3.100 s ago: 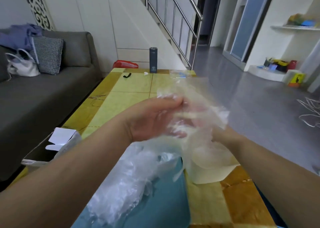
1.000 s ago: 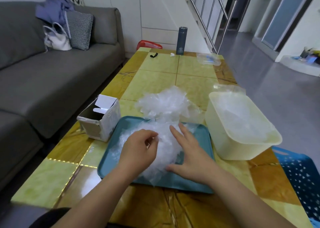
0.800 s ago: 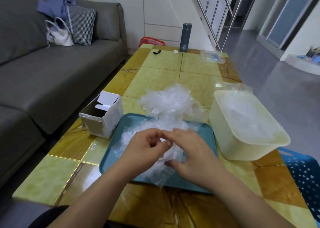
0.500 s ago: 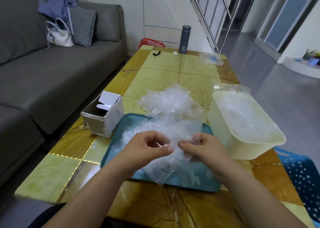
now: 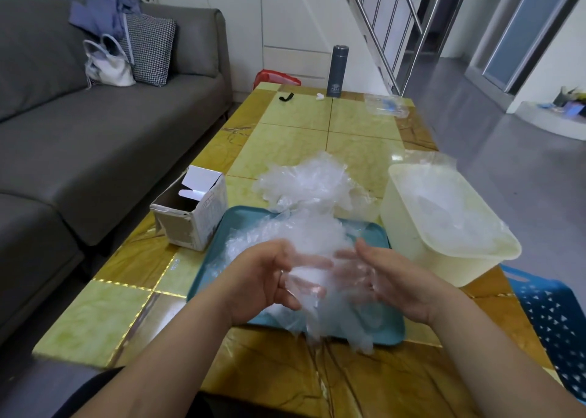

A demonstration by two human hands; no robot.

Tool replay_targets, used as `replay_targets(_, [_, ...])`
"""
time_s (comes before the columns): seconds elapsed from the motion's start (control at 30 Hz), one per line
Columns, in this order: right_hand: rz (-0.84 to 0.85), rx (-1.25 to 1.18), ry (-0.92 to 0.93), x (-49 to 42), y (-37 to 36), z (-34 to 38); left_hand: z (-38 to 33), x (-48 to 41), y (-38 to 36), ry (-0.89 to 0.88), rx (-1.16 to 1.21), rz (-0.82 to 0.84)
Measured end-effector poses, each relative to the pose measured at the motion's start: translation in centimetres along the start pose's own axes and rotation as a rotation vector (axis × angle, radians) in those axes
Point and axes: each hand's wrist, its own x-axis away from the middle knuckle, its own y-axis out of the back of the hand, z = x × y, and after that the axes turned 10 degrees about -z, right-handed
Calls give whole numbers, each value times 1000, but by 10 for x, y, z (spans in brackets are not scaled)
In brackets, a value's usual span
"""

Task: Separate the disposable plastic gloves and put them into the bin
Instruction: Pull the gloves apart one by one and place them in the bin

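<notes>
The clump of gloves hangs between the two hands above the near half of the tray, its loose ends trailing straight down toward the tray's near edge, so its long axis runs roughly top to bottom. The left hand grips it from the left, fingers curled over the top of the film and thumb underneath. The right hand faces it from the other side with palm turned inward and fingers spread and fairly straight behind the clear film, touching rather than pinching as far as can be seen. The bin stands on the surface to the right of the right hand and a little beyond it, just beside the tray's right edge, open at the top with film already lying inside. That makes the right hand the nearer one; a peeled glove would likely travel rightward and slightly away to clear the rim. A loose pile of more gloves lies straight beyond both hands, spilling over the tray's far edge. How many gloves are in the clump cannot be told
</notes>
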Motion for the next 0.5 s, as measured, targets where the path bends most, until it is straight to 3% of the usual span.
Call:
replay_targets(0.07, [131,53,29,1,-1,-3,5,-2,-1,9,-23,32])
replay_targets(0.13, [75,89,48,-3,0,-7,8,-3,-3,-25,-130,43])
replay_targets(0.3, [-65,102,45,-4,12,-8,11,-2,15,-461,-1196,-204])
replay_targets(0.4, [-28,151,10,-2,19,-7,16,-10,33,-413,-1489,-249])
replay_targets(0.5, [4,220,31,0,18,-5,25,-21,40,-309,-1547,-332])
